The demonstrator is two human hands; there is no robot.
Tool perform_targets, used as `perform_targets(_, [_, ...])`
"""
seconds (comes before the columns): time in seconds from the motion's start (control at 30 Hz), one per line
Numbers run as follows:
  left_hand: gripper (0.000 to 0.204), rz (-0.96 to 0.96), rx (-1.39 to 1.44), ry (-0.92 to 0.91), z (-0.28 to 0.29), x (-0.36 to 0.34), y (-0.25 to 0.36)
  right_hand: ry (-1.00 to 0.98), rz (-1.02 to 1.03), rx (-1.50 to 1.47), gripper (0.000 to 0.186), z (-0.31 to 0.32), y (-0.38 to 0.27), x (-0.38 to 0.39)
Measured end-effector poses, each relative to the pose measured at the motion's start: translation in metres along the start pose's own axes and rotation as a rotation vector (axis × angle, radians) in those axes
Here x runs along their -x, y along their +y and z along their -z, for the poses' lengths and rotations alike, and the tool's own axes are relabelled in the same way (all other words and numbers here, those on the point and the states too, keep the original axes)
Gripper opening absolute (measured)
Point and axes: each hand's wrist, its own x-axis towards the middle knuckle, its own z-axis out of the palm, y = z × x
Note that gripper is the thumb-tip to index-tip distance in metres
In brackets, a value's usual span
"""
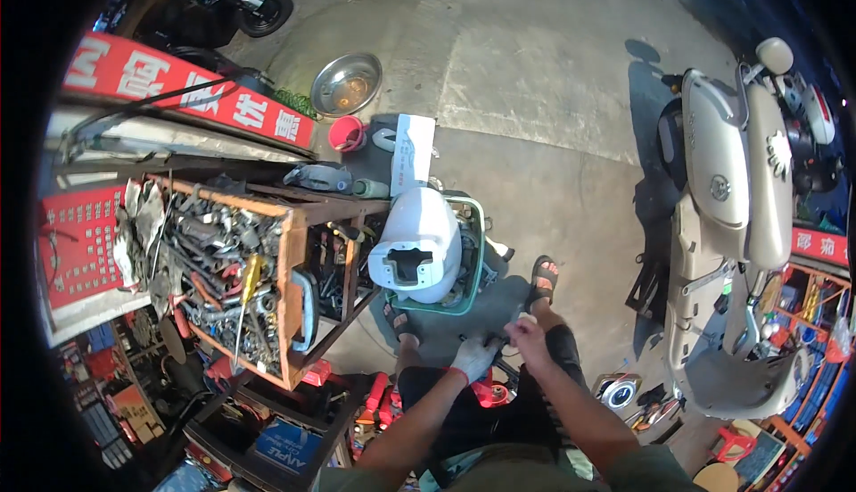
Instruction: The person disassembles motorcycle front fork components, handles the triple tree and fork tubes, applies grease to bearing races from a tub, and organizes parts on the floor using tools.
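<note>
My left hand, in a pale work glove, is closed in front of my lap on a small dark part; its kind is not clear. Close beside it is my right hand, bare, with the fingers curled in; whatever they hold is hidden. Just beyond both hands a white rounded plastic housing with a rectangular opening rests on a green-rimmed basket. Below my hands lies a red thing with a round hub.
To the left, a wooden tray is heaped with tools, among them a yellow-handled screwdriver. A beige scooter stands at right. Farther off are a metal basin, a red bucket and a white box.
</note>
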Motion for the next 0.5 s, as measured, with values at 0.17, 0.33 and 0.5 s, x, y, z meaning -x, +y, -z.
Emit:
perform_targets(0.17, [0.036,-0.005,-0.279,0.172,0.0,-0.122,-0.019,0.121,-0.021,-0.258,0.006,0.045,0.035,-0.101])
perform_targets(0.33, [0.029,0.048,-0.333,0.317,0.008,-0.234,-0.051,0.085,-0.102,-0.29,0.01,0.057,0.051,-0.197])
perform_targets(0.5, [0.031,0.134,-0.473,0.242,-0.029,-0.339,-0.047,0.112,-0.082,-0.456,0.011,0.095,0.08,-0.251])
